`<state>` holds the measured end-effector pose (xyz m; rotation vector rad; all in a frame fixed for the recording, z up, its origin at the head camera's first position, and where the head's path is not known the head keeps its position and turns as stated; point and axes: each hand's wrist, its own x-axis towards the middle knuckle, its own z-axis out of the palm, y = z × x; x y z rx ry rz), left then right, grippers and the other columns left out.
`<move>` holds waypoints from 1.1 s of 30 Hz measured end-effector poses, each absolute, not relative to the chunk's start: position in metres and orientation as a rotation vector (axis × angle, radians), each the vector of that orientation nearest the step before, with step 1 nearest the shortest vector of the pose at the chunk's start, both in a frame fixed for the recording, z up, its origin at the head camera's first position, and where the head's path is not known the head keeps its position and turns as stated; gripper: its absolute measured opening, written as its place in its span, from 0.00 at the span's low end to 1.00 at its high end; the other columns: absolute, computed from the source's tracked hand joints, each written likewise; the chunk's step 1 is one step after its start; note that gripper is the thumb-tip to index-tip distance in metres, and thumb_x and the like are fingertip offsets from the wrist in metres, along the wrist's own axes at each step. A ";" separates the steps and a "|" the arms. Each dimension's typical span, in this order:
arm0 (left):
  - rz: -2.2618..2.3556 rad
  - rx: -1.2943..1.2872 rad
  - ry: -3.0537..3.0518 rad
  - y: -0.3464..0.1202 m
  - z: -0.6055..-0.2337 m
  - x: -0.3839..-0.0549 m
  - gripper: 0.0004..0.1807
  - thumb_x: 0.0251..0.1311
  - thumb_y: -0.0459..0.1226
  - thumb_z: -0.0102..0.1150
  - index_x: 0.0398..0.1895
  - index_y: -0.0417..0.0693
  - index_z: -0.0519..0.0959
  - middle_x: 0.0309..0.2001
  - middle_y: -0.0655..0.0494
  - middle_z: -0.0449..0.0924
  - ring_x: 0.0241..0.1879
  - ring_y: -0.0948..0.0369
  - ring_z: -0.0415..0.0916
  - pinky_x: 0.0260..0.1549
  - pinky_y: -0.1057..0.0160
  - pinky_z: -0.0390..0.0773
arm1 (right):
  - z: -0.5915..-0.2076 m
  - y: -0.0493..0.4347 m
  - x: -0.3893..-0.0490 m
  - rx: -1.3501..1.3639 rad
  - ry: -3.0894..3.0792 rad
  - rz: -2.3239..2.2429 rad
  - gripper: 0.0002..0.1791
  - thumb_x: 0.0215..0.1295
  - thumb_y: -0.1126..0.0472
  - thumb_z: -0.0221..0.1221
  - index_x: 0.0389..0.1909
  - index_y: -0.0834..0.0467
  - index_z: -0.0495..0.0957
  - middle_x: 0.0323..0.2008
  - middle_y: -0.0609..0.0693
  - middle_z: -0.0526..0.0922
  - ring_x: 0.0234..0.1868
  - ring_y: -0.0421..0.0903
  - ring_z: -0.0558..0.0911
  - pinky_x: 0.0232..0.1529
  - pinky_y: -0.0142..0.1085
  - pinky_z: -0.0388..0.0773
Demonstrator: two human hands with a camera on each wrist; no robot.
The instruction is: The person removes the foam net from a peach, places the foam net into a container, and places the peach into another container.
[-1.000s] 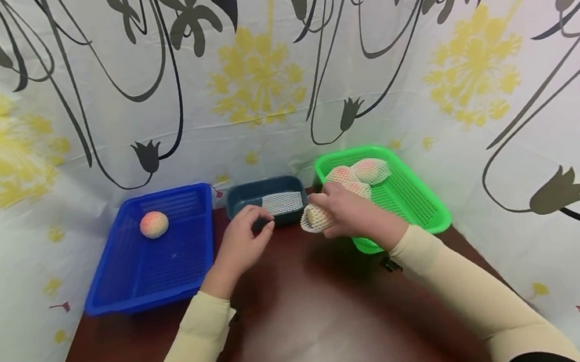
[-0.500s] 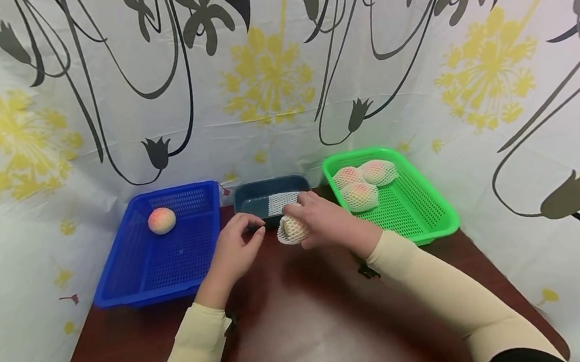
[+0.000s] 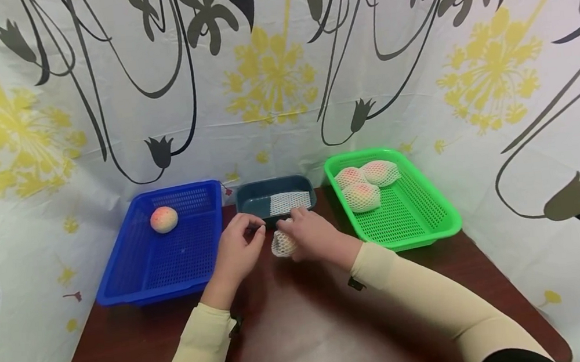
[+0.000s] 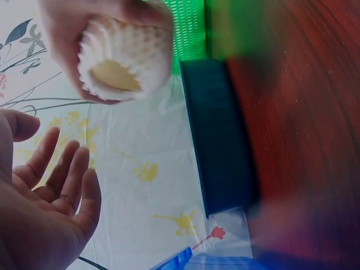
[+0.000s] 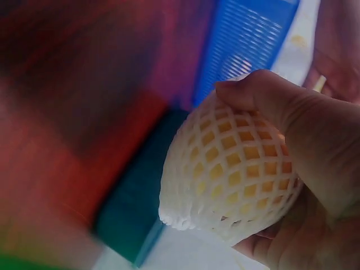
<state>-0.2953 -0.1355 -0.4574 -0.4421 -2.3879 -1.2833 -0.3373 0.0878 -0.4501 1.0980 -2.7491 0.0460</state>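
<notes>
My right hand (image 3: 317, 234) grips a peach (image 5: 242, 163) wrapped in a white foam net sleeve, thumb on one side and fingers round the other. The net's open end, with pale yellow fruit showing inside, faces the left hand in the left wrist view. My left hand (image 3: 235, 255) is held just left of the peach, fingers loosely bent and apart (image 4: 50, 208), with nothing in them. Both hands are in front of a dark teal tray (image 3: 250, 195), which holds flat white foam nets (image 3: 289, 201).
To the left, a blue basket (image 3: 179, 261) contains one bare pink-and-yellow peach (image 3: 164, 219). A green basket (image 3: 404, 219) on the right has three net-wrapped peaches (image 3: 362, 198) in its far left part. A patterned white cloth (image 3: 276, 141) hangs behind the dark red table (image 3: 294, 332).
The right hand has carried the netted peach from the green basket's edge leftward and nearer the body, up beside the left hand. The left hand has barely moved.
</notes>
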 end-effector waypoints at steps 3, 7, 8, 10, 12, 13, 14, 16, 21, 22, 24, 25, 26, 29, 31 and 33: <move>-1.275 -0.437 -2.409 -0.133 -0.460 -0.295 0.04 0.77 0.38 0.67 0.49 0.50 0.86 0.50 0.56 0.83 0.50 0.56 0.83 0.54 0.50 0.87 | -0.466 0.082 -0.341 1.082 -2.774 -0.017 0.40 0.54 0.45 0.83 0.66 0.52 0.81 0.48 0.56 0.80 0.51 0.54 0.78 0.51 0.48 0.85; -1.281 -0.448 -2.421 -0.133 -0.463 -0.296 0.04 0.78 0.38 0.66 0.50 0.50 0.85 0.50 0.57 0.82 0.50 0.58 0.82 0.54 0.53 0.87 | -0.482 0.074 -0.346 1.082 -2.792 -0.084 0.39 0.56 0.43 0.80 0.67 0.52 0.81 0.46 0.55 0.80 0.48 0.53 0.78 0.50 0.47 0.85; -1.284 -0.452 -2.422 -0.133 -0.464 -0.296 0.04 0.78 0.38 0.66 0.50 0.50 0.85 0.50 0.57 0.82 0.50 0.58 0.82 0.55 0.53 0.87 | -0.485 0.072 -0.348 1.084 -2.792 -0.096 0.38 0.56 0.44 0.80 0.66 0.52 0.81 0.46 0.55 0.81 0.48 0.53 0.78 0.51 0.47 0.85; -1.292 -0.461 -2.421 -0.133 -0.464 -0.297 0.05 0.78 0.37 0.66 0.50 0.48 0.86 0.50 0.57 0.82 0.50 0.58 0.82 0.55 0.53 0.87 | -0.491 0.070 -0.349 1.086 -2.799 -0.111 0.37 0.56 0.43 0.80 0.65 0.52 0.82 0.46 0.55 0.81 0.48 0.53 0.78 0.51 0.47 0.85; -1.293 -0.470 -2.421 -0.133 -0.464 -0.297 0.05 0.78 0.37 0.67 0.50 0.47 0.86 0.50 0.57 0.82 0.51 0.56 0.83 0.55 0.53 0.87 | -0.496 0.068 -0.351 1.089 -2.803 -0.150 0.38 0.56 0.41 0.80 0.65 0.51 0.82 0.46 0.55 0.82 0.48 0.53 0.78 0.52 0.47 0.84; -1.294 -0.472 -2.421 -0.133 -0.464 -0.297 0.05 0.78 0.37 0.67 0.50 0.47 0.86 0.50 0.57 0.82 0.51 0.56 0.83 0.55 0.52 0.87 | -0.498 0.067 -0.352 1.091 -2.811 -0.166 0.39 0.56 0.39 0.81 0.65 0.51 0.81 0.47 0.56 0.82 0.48 0.53 0.78 0.52 0.47 0.84; -1.296 -0.474 -2.422 -0.134 -0.464 -0.297 0.06 0.78 0.37 0.67 0.50 0.46 0.86 0.50 0.57 0.82 0.51 0.55 0.83 0.55 0.52 0.87 | -0.500 0.066 -0.353 1.096 -2.811 -0.177 0.39 0.56 0.38 0.81 0.65 0.51 0.82 0.47 0.56 0.82 0.48 0.53 0.78 0.52 0.46 0.84; -1.293 -0.476 -2.423 -0.135 -0.465 -0.297 0.06 0.78 0.37 0.67 0.50 0.46 0.86 0.50 0.56 0.82 0.51 0.54 0.83 0.55 0.51 0.87 | -0.504 0.064 -0.354 1.103 -2.812 -0.207 0.41 0.55 0.35 0.81 0.65 0.50 0.81 0.48 0.56 0.82 0.48 0.53 0.78 0.53 0.46 0.84; -1.288 -0.473 -2.445 -0.136 -0.466 -0.297 0.04 0.78 0.37 0.66 0.49 0.49 0.86 0.50 0.56 0.83 0.51 0.56 0.82 0.57 0.49 0.87 | -0.506 0.062 -0.356 1.101 -2.823 -0.229 0.43 0.56 0.32 0.80 0.67 0.49 0.80 0.49 0.55 0.82 0.48 0.52 0.77 0.52 0.45 0.84; -1.291 -0.475 -2.448 -0.135 -0.465 -0.297 0.04 0.78 0.37 0.66 0.49 0.49 0.86 0.50 0.56 0.83 0.51 0.56 0.82 0.57 0.49 0.87 | -0.506 0.062 -0.356 1.099 -2.826 -0.227 0.43 0.56 0.31 0.80 0.67 0.49 0.79 0.48 0.55 0.81 0.48 0.52 0.77 0.52 0.45 0.84; -1.295 -0.484 -2.448 -0.135 -0.465 -0.297 0.04 0.78 0.37 0.66 0.49 0.49 0.86 0.50 0.56 0.83 0.51 0.56 0.82 0.57 0.48 0.87 | -0.505 0.062 -0.356 1.092 -2.829 -0.222 0.44 0.55 0.31 0.80 0.67 0.50 0.78 0.49 0.55 0.82 0.48 0.52 0.78 0.52 0.45 0.84; -1.297 -0.490 -2.448 -0.135 -0.465 -0.296 0.04 0.78 0.37 0.66 0.49 0.48 0.86 0.50 0.56 0.83 0.51 0.55 0.82 0.57 0.48 0.87 | -0.505 0.062 -0.356 1.088 -2.831 -0.218 0.45 0.55 0.30 0.80 0.68 0.50 0.78 0.49 0.55 0.82 0.49 0.52 0.78 0.53 0.46 0.84; -1.300 -0.497 -2.445 -0.134 -0.465 -0.297 0.04 0.78 0.37 0.66 0.49 0.48 0.86 0.50 0.55 0.83 0.51 0.55 0.82 0.57 0.48 0.87 | -0.504 0.062 -0.356 1.082 -2.835 -0.212 0.47 0.54 0.30 0.80 0.69 0.50 0.77 0.49 0.56 0.82 0.49 0.53 0.78 0.54 0.46 0.84; -1.305 -0.508 -2.440 -0.133 -0.464 -0.297 0.04 0.78 0.37 0.66 0.49 0.48 0.85 0.50 0.55 0.82 0.51 0.55 0.82 0.56 0.48 0.87 | -0.503 0.064 -0.355 1.051 -2.869 -0.193 0.54 0.52 0.25 0.78 0.74 0.50 0.74 0.53 0.56 0.83 0.52 0.53 0.79 0.59 0.48 0.82; -1.323 -0.506 -2.437 -0.132 -0.465 -0.297 0.04 0.78 0.37 0.66 0.49 0.47 0.85 0.50 0.55 0.83 0.51 0.56 0.82 0.56 0.47 0.87 | -0.503 0.067 -0.355 1.029 -2.898 -0.149 0.60 0.49 0.20 0.76 0.78 0.50 0.71 0.56 0.56 0.83 0.55 0.53 0.79 0.62 0.49 0.81; -1.347 -0.495 -2.436 -0.131 -0.466 -0.298 0.05 0.78 0.36 0.66 0.50 0.47 0.85 0.50 0.54 0.83 0.51 0.56 0.82 0.56 0.47 0.87 | -0.504 0.072 -0.354 1.007 -2.925 -0.064 0.64 0.47 0.17 0.75 0.80 0.49 0.69 0.59 0.55 0.83 0.57 0.53 0.78 0.64 0.49 0.80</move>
